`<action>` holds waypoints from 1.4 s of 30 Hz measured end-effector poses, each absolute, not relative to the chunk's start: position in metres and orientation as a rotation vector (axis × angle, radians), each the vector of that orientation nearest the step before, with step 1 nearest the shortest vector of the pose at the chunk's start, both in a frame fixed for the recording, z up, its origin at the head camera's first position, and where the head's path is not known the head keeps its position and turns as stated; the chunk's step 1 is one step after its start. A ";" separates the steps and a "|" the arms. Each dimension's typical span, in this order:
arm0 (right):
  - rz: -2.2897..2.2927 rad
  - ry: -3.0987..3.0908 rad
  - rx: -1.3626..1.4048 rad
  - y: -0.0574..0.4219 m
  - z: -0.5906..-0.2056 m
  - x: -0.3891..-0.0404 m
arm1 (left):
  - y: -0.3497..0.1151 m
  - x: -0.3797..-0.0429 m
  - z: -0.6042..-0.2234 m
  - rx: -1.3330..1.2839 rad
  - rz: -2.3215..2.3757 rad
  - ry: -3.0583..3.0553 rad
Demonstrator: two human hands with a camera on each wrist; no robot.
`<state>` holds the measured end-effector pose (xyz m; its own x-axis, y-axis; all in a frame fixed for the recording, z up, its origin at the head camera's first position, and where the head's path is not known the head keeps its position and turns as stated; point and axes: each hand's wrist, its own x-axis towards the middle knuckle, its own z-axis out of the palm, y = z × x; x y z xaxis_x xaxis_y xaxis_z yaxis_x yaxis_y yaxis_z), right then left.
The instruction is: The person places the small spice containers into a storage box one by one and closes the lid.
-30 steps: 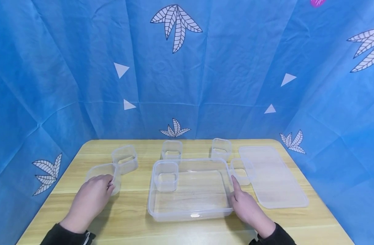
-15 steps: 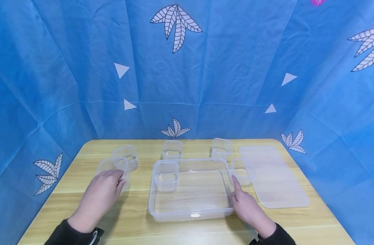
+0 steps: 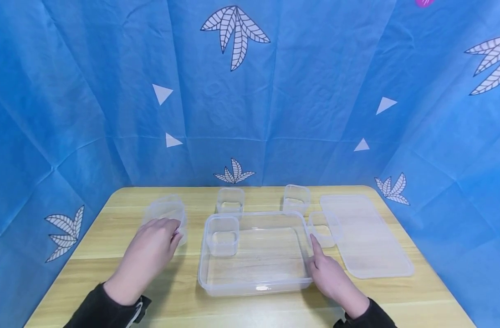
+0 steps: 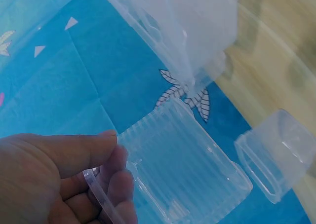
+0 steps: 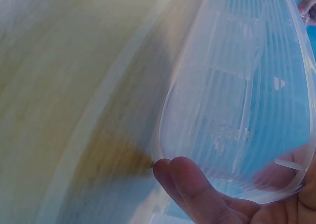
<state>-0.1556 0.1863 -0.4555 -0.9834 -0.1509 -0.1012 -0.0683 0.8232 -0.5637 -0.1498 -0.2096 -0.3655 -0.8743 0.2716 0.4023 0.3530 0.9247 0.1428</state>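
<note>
My left hand [image 3: 153, 246] pinches the rim of a small clear plastic container [image 4: 182, 165] between thumb and fingers. In the head view this container overlaps another small container standing behind it at the left. A large clear rectangular container [image 3: 270, 288] stands in the middle of the table, with one small container [image 3: 223, 248] inside its left back corner. At its right wall is my right hand [image 3: 329, 275], index finger stretched along the side. The right wrist view shows fingertips [image 5: 190, 177] curled under the large container's lower edge, gripping its corner.
Two small containers [image 3: 230, 199] [image 3: 296, 198] stand behind the large one. Another small container [image 3: 323, 230] stands beside its right wall, next to a flat translucent lid [image 3: 369, 241]. Blue patterned cloth [image 3: 250, 114] hangs around the wooden table [image 3: 242, 312].
My left hand has moved to the right and slightly away from me, carrying the small container in front of the one at the back left. The right hand has stayed at the large container.
</note>
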 end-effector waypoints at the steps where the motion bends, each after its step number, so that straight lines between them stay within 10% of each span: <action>1: -0.883 2.858 -0.169 0.186 -0.456 -0.156 | -0.207 -0.150 -0.365 -0.463 -0.296 -2.701; 42: -0.870 2.863 -0.178 0.186 -0.454 -0.155 | -0.130 -0.173 -0.358 -0.625 -0.330 -2.724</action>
<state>-0.1552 0.1859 -0.4544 -0.9826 -0.1547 -0.1031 -0.0712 0.8255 -0.5599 -0.1725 -0.1297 -0.3579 -0.8509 0.3811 0.3617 0.4564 0.8772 0.1495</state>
